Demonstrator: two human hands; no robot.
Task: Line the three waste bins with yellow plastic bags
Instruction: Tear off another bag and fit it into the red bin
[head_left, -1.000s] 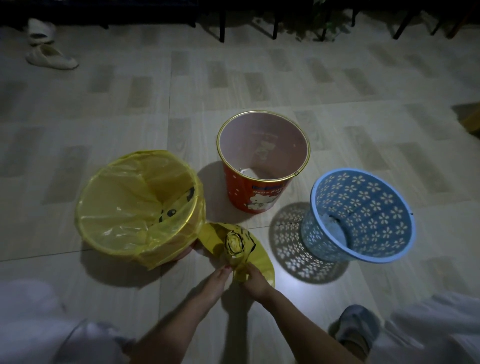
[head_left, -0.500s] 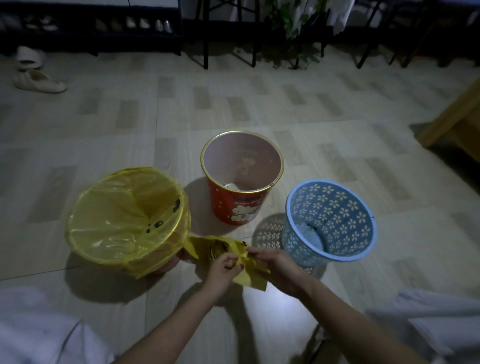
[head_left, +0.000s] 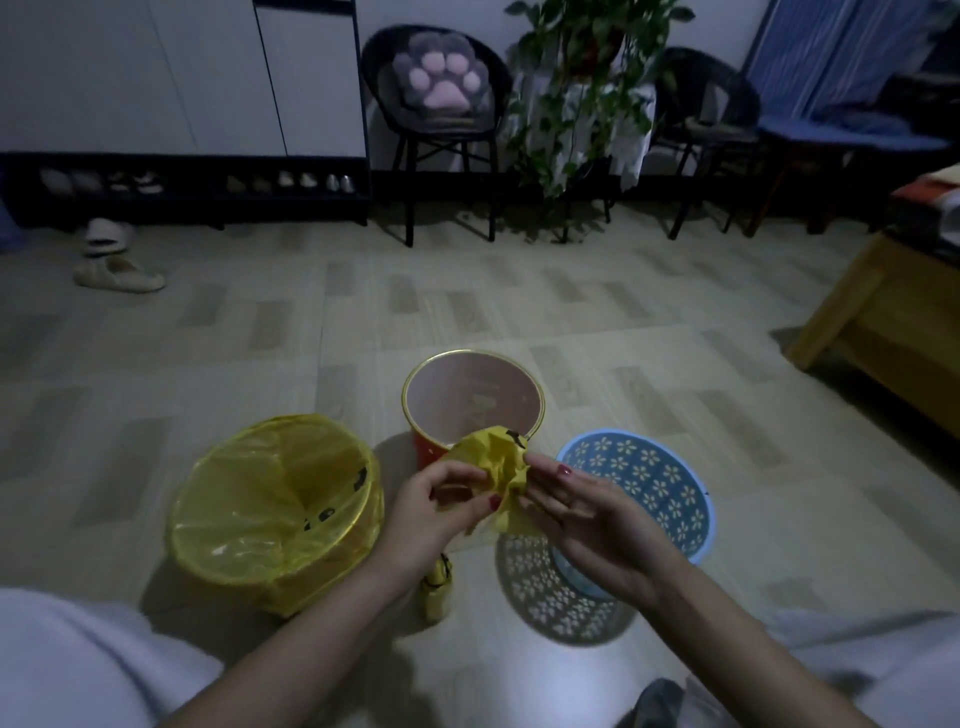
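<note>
A crumpled yellow plastic bag (head_left: 496, 457) is held up between both hands, in front of the red bin (head_left: 474, 402). My left hand (head_left: 434, 509) pinches its left side with curled fingers. My right hand (head_left: 592, 512) lies against its right side with fingers fairly straight, thumb on the plastic. The left bin (head_left: 270, 512) wears a yellow bag over its rim. The red bin stands bare in the middle, and the blue perforated flower-pattern bin (head_left: 670, 483) sits on the right, tilted. A small yellow roll of bags (head_left: 437, 587) lies on the floor below my hands.
Slippers (head_left: 119, 273) lie at the far left by a low shoe rack (head_left: 187, 187). Black chairs (head_left: 441, 104) and a potted plant (head_left: 576, 83) stand along the back wall. A wooden furniture corner (head_left: 883, 322) juts in at the right. My knees frame the bottom edge.
The bag has been lifted off the floor and is now held up in front of the red bin. The head has tilted up, bringing the back wall and chairs into view.
</note>
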